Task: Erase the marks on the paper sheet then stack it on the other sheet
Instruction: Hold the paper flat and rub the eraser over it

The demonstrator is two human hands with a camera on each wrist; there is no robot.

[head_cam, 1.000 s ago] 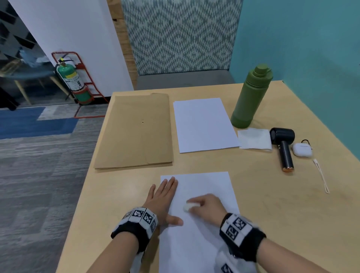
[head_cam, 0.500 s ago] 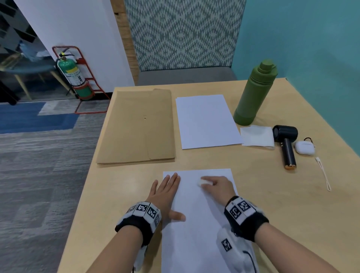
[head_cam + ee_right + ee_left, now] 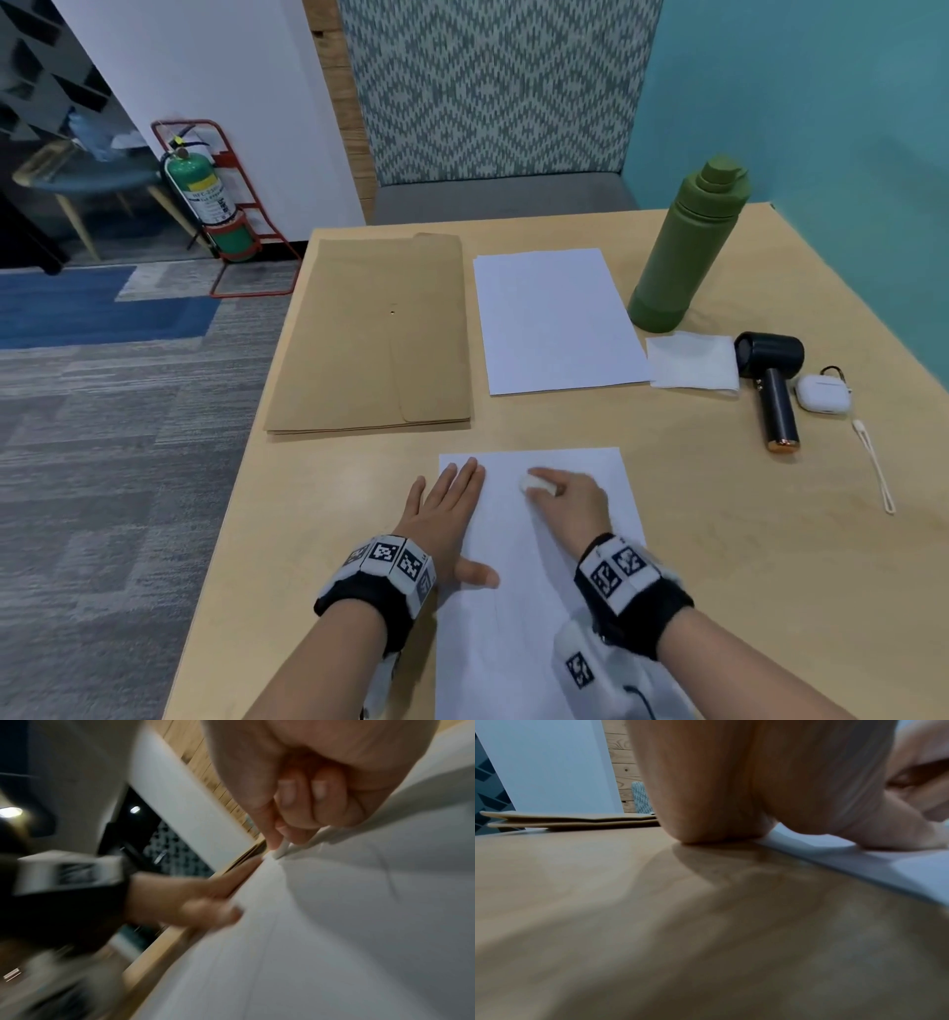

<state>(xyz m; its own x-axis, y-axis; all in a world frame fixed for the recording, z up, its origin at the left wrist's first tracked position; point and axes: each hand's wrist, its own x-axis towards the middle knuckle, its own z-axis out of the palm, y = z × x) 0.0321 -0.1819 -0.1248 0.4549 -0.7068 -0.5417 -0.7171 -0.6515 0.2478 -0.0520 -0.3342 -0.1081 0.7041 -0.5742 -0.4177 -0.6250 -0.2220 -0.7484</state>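
Right hand presses an eraser on the near paper sheet while the left hand holds the sheet flat.

The right hand (image 3: pixel 570 501) has its fingers curled around a small white eraser (image 3: pixel 534 483), whose tip touches the paper sheet (image 3: pixel 513 632) near its far edge. The left hand (image 3: pixel 444 519), just to the left of the right hand, lies flat with straight fingers, partly on the sheet's left edge and partly on the desk (image 3: pixel 770 565). The other sheet (image 3: pixel 557 321) lies on the desk beyond both hands, well apart from them, between a brown envelope (image 3: pixel 375 334) and a green bottle (image 3: pixel 683 252).
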